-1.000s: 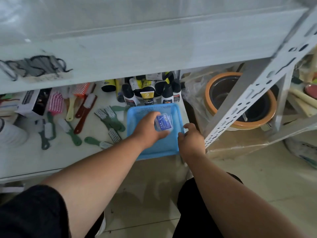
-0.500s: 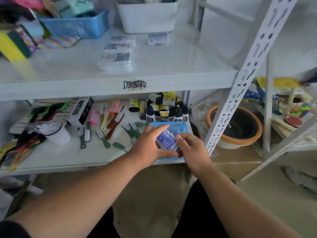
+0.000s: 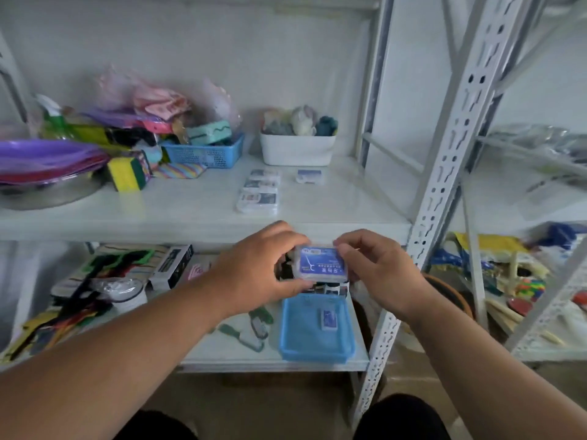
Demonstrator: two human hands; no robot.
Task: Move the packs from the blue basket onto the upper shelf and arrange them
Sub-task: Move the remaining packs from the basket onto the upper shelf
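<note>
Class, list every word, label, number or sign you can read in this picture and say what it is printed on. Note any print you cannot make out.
Held pack: white characters on the blue label, too blurred to read.
Pack in the blue basket: print too small.
Packs on the upper shelf: labels blurred.
Black box on the lower shelf: white print, unreadable.
Nothing can be quoted.

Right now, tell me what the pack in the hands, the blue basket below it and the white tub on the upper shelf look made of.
Pack: apparently clear, glossy plastic over a blue printed card, since the edges look translucent.
Blue basket: moulded plastic, slightly shiny, with uniform colour and a thick rounded rim.
White tub: probably matte plastic, with smooth, opaque walls and rounded corners.
</note>
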